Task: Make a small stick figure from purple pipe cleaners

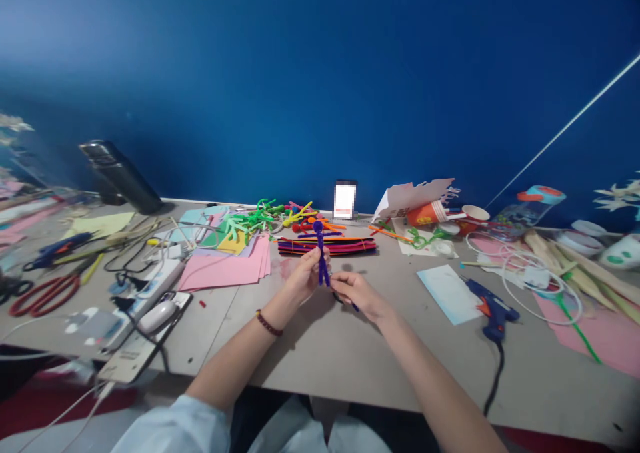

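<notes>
Bench log, left to right: red-handled scissors (45, 295) lie at the far left, below a slim blue glue gun (57, 251). Next come a white power strip (150, 286) with tangled cords and a stack of pink paper (225, 271) on the grey tabletop (320, 353). Branched green and yellow pipe-cleaner shapes (250, 221) sit behind the paper. Mid-bench, the left hand (300, 279), with a beaded bracelet (269, 323) at the wrist, has its fingers closed in a pinch on a purple pipe-cleaner figure (320, 249), held upright above the table. The figure shows a round head, two outstretched arms and two legs, all formed; nothing else is visibly attached. Behind it lies a striped stack of straight pipe cleaners (326, 245), many of them unbent. The right hand (357, 295) is just beside the figure's legs, fingers loosely curled above a small dark-and-blue item (347, 302), too small to identify; any grip cannot be told. Farther right stand orange paper cups (425, 213), then a blue hot glue gun (493, 309) with a black cord.
</notes>
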A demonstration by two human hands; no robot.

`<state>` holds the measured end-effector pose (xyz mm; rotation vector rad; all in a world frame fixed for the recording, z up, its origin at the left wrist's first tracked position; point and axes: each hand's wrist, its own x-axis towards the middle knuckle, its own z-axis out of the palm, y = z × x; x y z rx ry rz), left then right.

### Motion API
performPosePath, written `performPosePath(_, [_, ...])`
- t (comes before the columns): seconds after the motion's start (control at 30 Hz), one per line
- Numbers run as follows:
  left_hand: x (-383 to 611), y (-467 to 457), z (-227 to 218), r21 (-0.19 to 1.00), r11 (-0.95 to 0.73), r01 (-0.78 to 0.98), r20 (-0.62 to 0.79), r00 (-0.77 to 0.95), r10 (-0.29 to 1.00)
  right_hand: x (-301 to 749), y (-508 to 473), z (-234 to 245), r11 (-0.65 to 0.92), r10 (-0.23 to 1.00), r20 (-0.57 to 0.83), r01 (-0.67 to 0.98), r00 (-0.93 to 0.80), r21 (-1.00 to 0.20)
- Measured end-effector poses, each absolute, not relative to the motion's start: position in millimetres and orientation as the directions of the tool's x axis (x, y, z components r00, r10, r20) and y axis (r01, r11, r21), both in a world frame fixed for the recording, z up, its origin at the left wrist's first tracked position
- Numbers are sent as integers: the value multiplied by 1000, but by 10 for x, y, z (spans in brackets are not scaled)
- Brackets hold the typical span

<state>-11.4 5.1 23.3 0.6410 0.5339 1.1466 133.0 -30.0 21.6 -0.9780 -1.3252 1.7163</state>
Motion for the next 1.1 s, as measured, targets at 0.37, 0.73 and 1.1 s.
performPosePath(0.37, [-102,40,225,733,252,-632,-74,294,953,1302,-323,213,-143,912,-123,-22,-391,-989])
performPosePath(0.73, [-157,40,263,763,264,-590,-127,263,956,1293,-308,233,-145,936,-110,-82,-334,-986])
performPosePath(1.1, [-115,37,286,820,204,-535,-9,344,939,1371,-288,281,-305,923,-136,-470,-360,-828])
